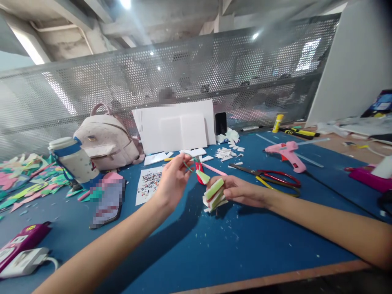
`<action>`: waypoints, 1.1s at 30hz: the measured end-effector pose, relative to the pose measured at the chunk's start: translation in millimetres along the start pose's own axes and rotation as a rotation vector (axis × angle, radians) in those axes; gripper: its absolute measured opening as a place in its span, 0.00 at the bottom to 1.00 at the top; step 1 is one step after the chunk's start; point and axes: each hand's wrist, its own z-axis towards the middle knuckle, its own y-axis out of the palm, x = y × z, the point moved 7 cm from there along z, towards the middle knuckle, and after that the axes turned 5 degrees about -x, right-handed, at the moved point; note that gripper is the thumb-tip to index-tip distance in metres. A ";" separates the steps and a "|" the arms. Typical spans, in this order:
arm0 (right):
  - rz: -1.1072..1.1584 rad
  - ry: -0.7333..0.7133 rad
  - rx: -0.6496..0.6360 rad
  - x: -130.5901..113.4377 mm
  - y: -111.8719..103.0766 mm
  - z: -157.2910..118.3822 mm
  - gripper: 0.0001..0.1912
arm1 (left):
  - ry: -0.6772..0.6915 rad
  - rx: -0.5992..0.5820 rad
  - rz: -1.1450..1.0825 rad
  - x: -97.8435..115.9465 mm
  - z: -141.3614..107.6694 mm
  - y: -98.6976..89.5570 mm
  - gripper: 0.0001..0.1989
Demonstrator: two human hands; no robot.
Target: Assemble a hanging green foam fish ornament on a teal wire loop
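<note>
My left hand (173, 179) is raised above the blue table (196, 249), pinching a thin green strip (187, 165) that loops toward a small white-green-red foam wedge (202, 177). My right hand (241, 191) rests low over the table and grips a stack of foam pieces (215, 196) with green tops and red and white layers. The two hands are close together, the wedge hanging between them. A pink stick (214, 169) lies just behind them.
Scissors (269, 178) and a pink glue gun (288, 154) lie to the right. White foam boards (177, 126), scraps (225, 153), a phone (221, 123) and a glue stick (277, 123) stand behind. A backpack (107, 141), cup (73, 159), coloured cuttings (27, 179) and power strip (21, 251) are left.
</note>
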 end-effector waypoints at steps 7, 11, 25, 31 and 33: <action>-0.027 0.055 0.059 -0.2 -23.4 0.7 0.27 | -0.090 0.149 0.048 -1.2 -18.4 -64.2 0.10; -0.134 0.109 0.104 -2.1 -33.7 -0.8 0.35 | -0.123 0.147 0.086 -6.5 -26.1 -79.0 0.11; -0.511 -0.025 0.198 -5.7 -40.6 -2.5 0.29 | -0.217 0.082 0.031 -19.0 -39.0 -85.3 0.10; -0.522 -0.045 0.143 -1.1 -31.2 -1.7 0.34 | -0.255 0.109 -0.045 -20.4 -39.7 -88.4 0.13; -0.521 -0.041 0.111 1.5 -28.9 -1.0 0.36 | -0.250 0.103 -0.066 -20.4 -39.7 -88.3 0.14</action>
